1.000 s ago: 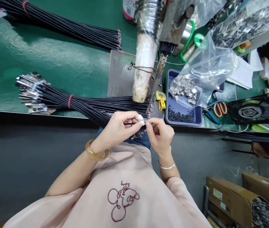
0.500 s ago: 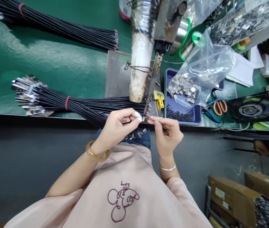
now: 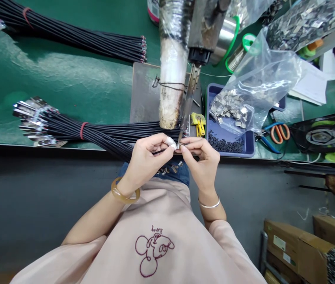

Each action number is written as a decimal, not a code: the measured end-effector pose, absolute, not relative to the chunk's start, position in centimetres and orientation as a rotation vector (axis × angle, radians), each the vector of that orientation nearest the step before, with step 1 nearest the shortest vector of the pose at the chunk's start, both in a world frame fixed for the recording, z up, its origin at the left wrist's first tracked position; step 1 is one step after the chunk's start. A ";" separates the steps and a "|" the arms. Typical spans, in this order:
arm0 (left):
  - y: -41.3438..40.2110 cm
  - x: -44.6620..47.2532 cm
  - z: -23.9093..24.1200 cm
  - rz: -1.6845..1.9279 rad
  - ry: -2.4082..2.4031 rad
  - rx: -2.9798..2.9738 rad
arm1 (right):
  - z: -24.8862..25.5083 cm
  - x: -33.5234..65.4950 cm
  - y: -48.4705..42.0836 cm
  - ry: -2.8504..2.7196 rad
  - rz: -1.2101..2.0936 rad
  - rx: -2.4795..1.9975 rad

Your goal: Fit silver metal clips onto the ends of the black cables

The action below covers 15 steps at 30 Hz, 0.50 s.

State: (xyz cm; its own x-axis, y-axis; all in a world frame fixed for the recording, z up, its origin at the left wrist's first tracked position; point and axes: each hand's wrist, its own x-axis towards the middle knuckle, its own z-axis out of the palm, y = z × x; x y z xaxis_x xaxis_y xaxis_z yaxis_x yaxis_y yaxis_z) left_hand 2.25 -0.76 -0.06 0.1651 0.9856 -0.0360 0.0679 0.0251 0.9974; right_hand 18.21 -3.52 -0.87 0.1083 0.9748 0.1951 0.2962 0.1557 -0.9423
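Observation:
My left hand [image 3: 151, 156], its thumb wrapped in white tape, pinches a black cable [image 3: 159, 151] near its end. Facing it, my right hand [image 3: 201, 159] is closed in a pinch around a small metal piece at that end, mostly hidden by the fingertips. Directly above the two fingertips is the tip of a soldering iron [image 3: 191, 85], pointing down at the join. Behind my hands a bundle of black cables [image 3: 111, 136] lies along the table edge, tied with a red band [image 3: 83, 130] and bearing metal connectors [image 3: 39, 118] at its left end.
A whitish wrapped tube [image 3: 172, 75] hangs left of the iron. Rightward stand a blue tray [image 3: 252, 148] with metal shells and black bits, cutters [image 3: 280, 133], a fan [image 3: 321, 134] and solder spools [image 3: 238, 53]. A second cable bundle [image 3: 75, 37] lies at the back left.
My right hand has moved left and closer to my left hand, bringing its fingertips up against the cable end under the iron tip. The left hand has stayed nearly in place.

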 end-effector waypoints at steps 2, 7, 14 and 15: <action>-0.8 2.2 -0.1 1.019 1.137 1.315 | -0.9 18.3 -3.4 -1.364 0.861 -1.351; -0.8 2.2 -0.1 1.015 1.149 1.314 | -0.8 18.4 -3.3 -1.353 0.889 -1.330; -0.8 2.2 0.3 0.985 1.141 1.292 | -0.9 18.4 -3.1 -1.330 0.939 -1.352; -0.8 2.2 0.3 0.982 1.145 1.294 | -0.9 18.5 -3.1 -1.342 0.924 -1.353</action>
